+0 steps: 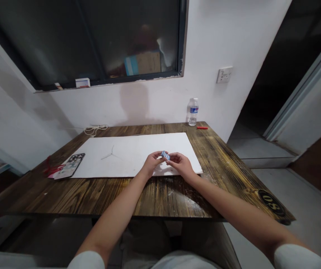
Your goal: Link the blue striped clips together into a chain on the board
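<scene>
On the dark wood surface [160, 198], over white paper [115, 157], the left hand [150, 164] and right hand [181, 165] pinch a small blue packet [165, 155] between their fingers, holding it up.

A paper sheet [127, 157] lies on the wooden table [160, 198], with a smartphone [71, 165] just left of it. Behind the sheet, a plastic water bottle [193, 112] stands near the wall [155, 104], a small stick [202, 127] to its right.
</scene>
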Available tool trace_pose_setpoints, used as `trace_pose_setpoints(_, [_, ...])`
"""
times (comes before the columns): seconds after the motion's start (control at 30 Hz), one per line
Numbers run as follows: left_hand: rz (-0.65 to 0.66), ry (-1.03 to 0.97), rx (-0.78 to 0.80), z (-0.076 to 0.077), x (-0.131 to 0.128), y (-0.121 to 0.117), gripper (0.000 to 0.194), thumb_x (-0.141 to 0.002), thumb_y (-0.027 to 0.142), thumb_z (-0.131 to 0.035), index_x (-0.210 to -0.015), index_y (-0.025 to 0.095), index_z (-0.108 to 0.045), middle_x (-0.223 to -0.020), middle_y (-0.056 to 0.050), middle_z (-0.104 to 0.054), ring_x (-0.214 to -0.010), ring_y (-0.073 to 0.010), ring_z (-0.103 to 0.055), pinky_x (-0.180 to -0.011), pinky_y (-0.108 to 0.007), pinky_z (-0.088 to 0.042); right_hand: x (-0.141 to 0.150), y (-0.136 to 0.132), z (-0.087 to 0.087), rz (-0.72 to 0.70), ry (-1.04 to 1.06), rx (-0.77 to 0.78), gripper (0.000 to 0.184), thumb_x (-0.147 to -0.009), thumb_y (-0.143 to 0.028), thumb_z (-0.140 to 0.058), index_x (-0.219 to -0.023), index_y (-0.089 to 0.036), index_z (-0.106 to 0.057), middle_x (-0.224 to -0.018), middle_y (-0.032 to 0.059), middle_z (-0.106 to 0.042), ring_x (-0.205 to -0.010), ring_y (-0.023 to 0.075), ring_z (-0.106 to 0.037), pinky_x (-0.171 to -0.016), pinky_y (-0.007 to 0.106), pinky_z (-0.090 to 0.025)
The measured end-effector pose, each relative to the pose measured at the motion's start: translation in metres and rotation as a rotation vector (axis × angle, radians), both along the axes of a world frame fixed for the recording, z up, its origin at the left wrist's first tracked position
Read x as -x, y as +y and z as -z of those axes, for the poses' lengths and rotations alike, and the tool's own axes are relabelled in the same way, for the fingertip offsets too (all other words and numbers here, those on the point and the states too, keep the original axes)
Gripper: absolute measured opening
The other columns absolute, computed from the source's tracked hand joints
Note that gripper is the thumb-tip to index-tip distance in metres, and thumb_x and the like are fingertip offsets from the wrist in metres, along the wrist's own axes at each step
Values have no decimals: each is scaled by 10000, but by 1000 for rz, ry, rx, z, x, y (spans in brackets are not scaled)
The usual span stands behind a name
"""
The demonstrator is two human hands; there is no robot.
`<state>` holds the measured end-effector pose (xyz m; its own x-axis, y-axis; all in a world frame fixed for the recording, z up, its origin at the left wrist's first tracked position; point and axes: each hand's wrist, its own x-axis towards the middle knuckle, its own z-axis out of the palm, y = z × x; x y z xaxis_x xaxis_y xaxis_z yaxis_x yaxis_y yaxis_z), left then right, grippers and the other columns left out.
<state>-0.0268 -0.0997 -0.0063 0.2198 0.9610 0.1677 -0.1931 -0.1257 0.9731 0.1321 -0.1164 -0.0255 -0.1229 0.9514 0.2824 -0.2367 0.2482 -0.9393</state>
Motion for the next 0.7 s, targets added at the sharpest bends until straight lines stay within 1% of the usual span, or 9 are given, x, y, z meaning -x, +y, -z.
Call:
trace_pose_setpoints(0.17, [44, -28, 25, 2, -1, 2, 474, -511, 393, -880, -898, 156, -744, -839, -56, -704, -768, -174, -612, -749, -286, -452, 0, -1, -2, -32, 44, 48, 464, -556, -418, -832, -913, -189, -645, -780, 25, -694, -719, 181, -661, -747, 355, -542])
trace_pose_setpoints(0.33, [-29, -10, 71, 8, -2, 5, 483, -493, 384, -888, -899, 160, -750, -830, -55, -717, -723, -155, -614, -683, -264, -452, 0, 1, 1, -20, 43, 83, 448, -549, -419, -836, -875, -168, -660, -717, 17, -683, -650, 168, -651, -695, 345, -546])
trace_pose_setpoints(0.53, [-50, -110, 165, 9, -5, 5, 508, -429, 354, -913, -858, 141, -743, -838, -65, -722, -750, -168, -638, -749, -309, -495, -1, 2, 0, 5, 1, 113, 435, -534, -426, -838, -826, -163, -651, -658, 1, -663, -587, 153, -630, -645, 332, -550])
trace_pose_setpoints(0.7, [-28, -172, 189, 10, -7, 4, 524, -440, 351, -913, -884, 141, -733, -853, -60, -719, -776, -168, -648, -790, -323, -501, -1, 2, -1, 6, -7, 140, 424, -540, -410, -834, -827, -170, -634, -666, -1, -671, -591, 154, -641, -631, 313, -541])
